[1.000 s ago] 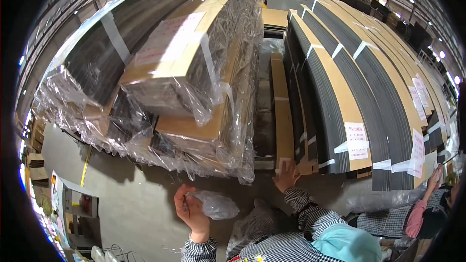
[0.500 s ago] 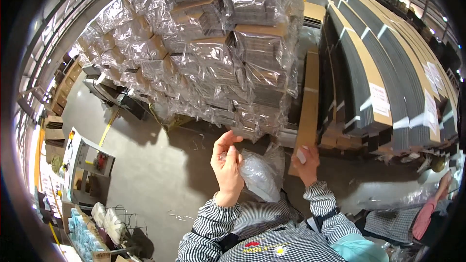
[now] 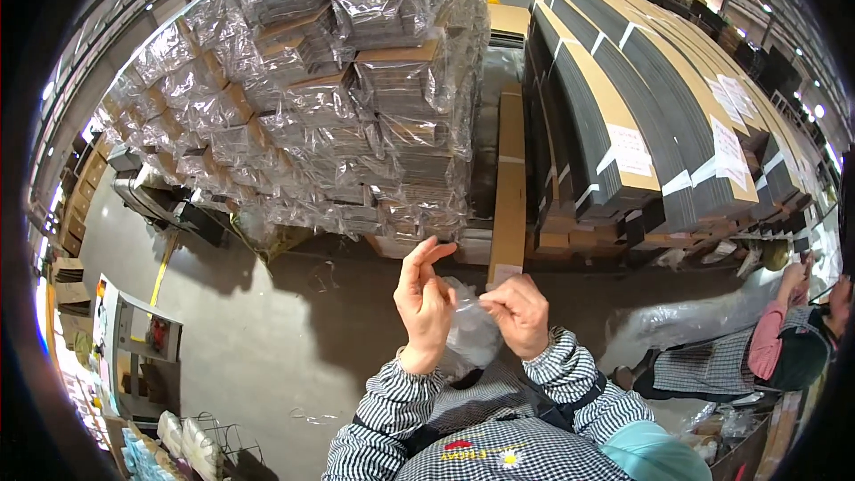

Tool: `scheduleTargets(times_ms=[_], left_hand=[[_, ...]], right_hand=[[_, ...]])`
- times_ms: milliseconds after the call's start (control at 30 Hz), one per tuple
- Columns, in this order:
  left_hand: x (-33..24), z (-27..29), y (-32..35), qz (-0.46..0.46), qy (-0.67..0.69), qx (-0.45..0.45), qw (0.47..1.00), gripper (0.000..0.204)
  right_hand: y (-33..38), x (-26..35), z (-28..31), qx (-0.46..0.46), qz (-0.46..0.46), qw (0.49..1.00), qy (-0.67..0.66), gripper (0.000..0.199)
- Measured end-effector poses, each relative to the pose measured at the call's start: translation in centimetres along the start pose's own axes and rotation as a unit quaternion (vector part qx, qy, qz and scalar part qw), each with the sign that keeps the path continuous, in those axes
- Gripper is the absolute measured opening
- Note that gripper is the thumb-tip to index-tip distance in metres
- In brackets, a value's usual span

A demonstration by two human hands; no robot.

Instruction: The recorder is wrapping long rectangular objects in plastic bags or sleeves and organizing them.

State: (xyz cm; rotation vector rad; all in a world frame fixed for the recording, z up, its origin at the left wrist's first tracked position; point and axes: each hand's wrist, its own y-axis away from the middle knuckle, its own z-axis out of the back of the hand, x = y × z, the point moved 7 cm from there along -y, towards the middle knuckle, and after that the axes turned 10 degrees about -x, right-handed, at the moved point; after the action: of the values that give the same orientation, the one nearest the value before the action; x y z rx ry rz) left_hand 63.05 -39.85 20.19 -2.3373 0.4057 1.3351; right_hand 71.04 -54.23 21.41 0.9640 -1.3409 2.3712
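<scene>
A crumpled clear plastic bag (image 3: 472, 334) hangs between my hands, close in front of my checked apron. My left hand (image 3: 423, 310) is at its left side, fingers curved and raised, with the bag gathered against the palm and thumb. On the other side my right hand (image 3: 519, 313) is closed in a pinch on the bag's upper edge. Just beyond the right fingers is the near end of a long brown cardboard strip (image 3: 509, 187), with a pale label (image 3: 506, 274) on that end.
A tall stack of film-wrapped cardboard bundles (image 3: 356, 116) stands ahead. Long strapped cardboard stacks (image 3: 614, 125) with paper labels are to its right. At the far right a co-worker (image 3: 766, 347) in pink sleeves bends near plastic film (image 3: 704, 316). A grey-white cabinet (image 3: 138, 338) stands left.
My right hand has moved left from the cardboard strip's end to the plastic bag and pinches it. The whole view has turned right. The co-worker shows more fully.
</scene>
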Motion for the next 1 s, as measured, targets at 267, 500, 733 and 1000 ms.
scheduleTargets(times_ms=[267, 500, 733, 1000], left_hand=[[1.4, -1.7, -2.6, -0.032, -0.082, -0.005, 0.996, 0.028], [2.8, -3.3, -1.8, -0.025, -0.312, 0.223, 0.923, 0.017], [11.9, 1.7, 3.1, 0.316, -0.017, 0.208, 0.926, 0.022], [21.0, 5.8, 4.7, 0.312, -0.417, 0.46, 0.719, 0.021]], right_hand=[[-0.3, -5.1, 0.7, -0.048, -0.117, 0.984, -0.123, 0.019], [-1.7, -8.6, 4.9, -0.136, -0.167, 0.974, -0.068, 0.014], [5.9, -8.0, -2.6, 0.057, -0.401, 0.508, -0.76, 0.033], [17.7, -22.8, 1.9, 0.171, -0.402, 0.824, -0.362, 0.02]])
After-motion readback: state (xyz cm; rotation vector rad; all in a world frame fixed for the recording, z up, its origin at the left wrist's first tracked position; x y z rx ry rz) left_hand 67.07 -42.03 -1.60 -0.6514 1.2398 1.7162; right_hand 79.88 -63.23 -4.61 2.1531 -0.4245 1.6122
